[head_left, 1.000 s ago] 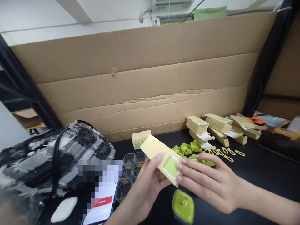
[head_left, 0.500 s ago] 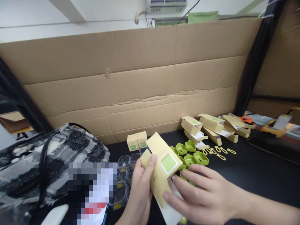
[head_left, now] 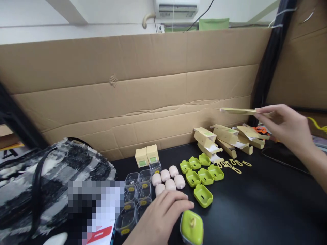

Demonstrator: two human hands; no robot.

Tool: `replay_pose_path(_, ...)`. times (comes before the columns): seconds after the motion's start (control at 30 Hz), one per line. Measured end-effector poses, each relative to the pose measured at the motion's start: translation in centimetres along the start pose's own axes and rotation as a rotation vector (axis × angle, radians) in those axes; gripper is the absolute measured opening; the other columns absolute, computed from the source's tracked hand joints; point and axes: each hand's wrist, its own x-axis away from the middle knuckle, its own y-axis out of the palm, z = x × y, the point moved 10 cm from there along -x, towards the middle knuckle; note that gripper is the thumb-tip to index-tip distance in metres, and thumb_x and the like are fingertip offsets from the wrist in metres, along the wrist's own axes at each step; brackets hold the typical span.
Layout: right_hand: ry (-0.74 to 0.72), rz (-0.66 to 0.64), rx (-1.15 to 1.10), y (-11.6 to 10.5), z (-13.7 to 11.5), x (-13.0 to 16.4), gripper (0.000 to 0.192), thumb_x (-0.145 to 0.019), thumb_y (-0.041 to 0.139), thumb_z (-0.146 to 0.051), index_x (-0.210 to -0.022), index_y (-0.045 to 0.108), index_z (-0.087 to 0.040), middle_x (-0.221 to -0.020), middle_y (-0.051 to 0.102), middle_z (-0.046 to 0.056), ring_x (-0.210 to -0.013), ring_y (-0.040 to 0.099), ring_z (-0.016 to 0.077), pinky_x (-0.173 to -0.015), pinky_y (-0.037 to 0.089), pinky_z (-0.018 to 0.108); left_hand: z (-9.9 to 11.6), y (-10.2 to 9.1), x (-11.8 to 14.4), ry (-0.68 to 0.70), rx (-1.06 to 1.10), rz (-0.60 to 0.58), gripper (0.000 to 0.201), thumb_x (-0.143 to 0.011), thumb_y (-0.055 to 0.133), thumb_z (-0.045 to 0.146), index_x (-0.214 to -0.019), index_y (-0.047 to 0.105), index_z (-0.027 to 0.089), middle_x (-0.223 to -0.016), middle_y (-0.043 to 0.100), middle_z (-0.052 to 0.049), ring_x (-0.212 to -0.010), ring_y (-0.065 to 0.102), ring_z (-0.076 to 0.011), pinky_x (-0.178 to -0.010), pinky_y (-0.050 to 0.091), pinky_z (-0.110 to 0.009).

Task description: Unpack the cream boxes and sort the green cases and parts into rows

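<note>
My right hand (head_left: 286, 126) is raised at the right and pinches a thin beige cardboard piece (head_left: 237, 111), seen nearly edge-on; whether it is the flattened box cannot be made out. Low in the middle, my left hand (head_left: 160, 214) has its fingers stretched out and holds nothing visible. Just right of its fingertips stands a clear container with a green lid (head_left: 192, 226) and a small yellow loop on top. Pale pink rounded pieces (head_left: 170, 184) lie beyond the left hand, partly hidden by it. Several green flower-edged lids (head_left: 203, 195) lie to their right.
Clear plastic cups (head_left: 143, 190) stand in rows left of the pink pieces. Two closed beige boxes (head_left: 146, 156) are behind them. Open boxes (head_left: 226, 134) and yellow loops (head_left: 236, 170) lie at back right. A shaggy bag (head_left: 63, 177) fills the left; a cardboard wall (head_left: 153, 88) rises behind.
My right hand has lifted away to the upper right with the beige cardboard. My left hand has let go of the box and lowered, and the green-lidded container now shows beside it.
</note>
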Motion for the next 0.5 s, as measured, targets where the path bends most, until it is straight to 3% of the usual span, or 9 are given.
replay_pose_path(0.1,0.031,-0.113,0.028,2.2,4.2,1.5,0.029,-0.086,0.054,-0.047,-0.083,0.065,-0.02,-0.077,0.068,0.008,-0.068,0.063,0.0215,-0.063,0.047,0.034,0.2,1.3,-0.2,0.012,-0.171,-0.104,0.037,-0.084,0.064,0.021,-0.121,0.055,0.018,-0.114,0.067,-0.013,-0.102,0.064,-0.0248,-0.085,0.052,-0.033)
replay_pose_path(0.17,0.013,-0.227,0.025,4.0,5.4,2.7,0.028,-0.085,0.055,-0.046,-0.078,0.066,-0.021,-0.076,0.069,0.007,-0.072,0.064,0.0214,-0.067,0.047,0.033,0.2,2.3,-0.3,-0.011,-0.17,-0.157,0.039,-0.083,0.065,0.028,-0.12,0.057,0.017,-0.111,0.068,-0.014,-0.099,0.065,-0.0272,-0.082,0.054,-0.035)
replay_pose_path(0.3,-0.03,-0.352,0.042,5.8,6.1,4.4,0.017,-0.082,0.064,-0.036,-0.079,0.069,-0.02,-0.085,0.069,0.009,-0.084,0.063,0.0233,-0.078,0.045,0.034,-0.5,3.7,0.1,-0.097,-0.01,-0.204,0.057,-0.077,0.068,0.047,-0.124,0.056,0.016,-0.115,0.065,-0.017,-0.104,0.063,-0.0299,-0.085,0.053,-0.037)
replay_pose_path(0.5,-0.083,-0.431,0.111,6.8,5.8,5.4,0.022,-0.079,0.067,-0.035,-0.096,0.069,-0.02,-0.096,0.064,0.012,-0.086,0.062,0.0277,-0.074,0.047,0.04,-2.3,4.6,0.5,-0.266,0.184,-0.168,0.059,-0.069,0.078,0.028,-0.122,0.054,0.017,-0.121,0.059,-0.016,-0.11,0.059,-0.0291,-0.091,0.051,-0.038)
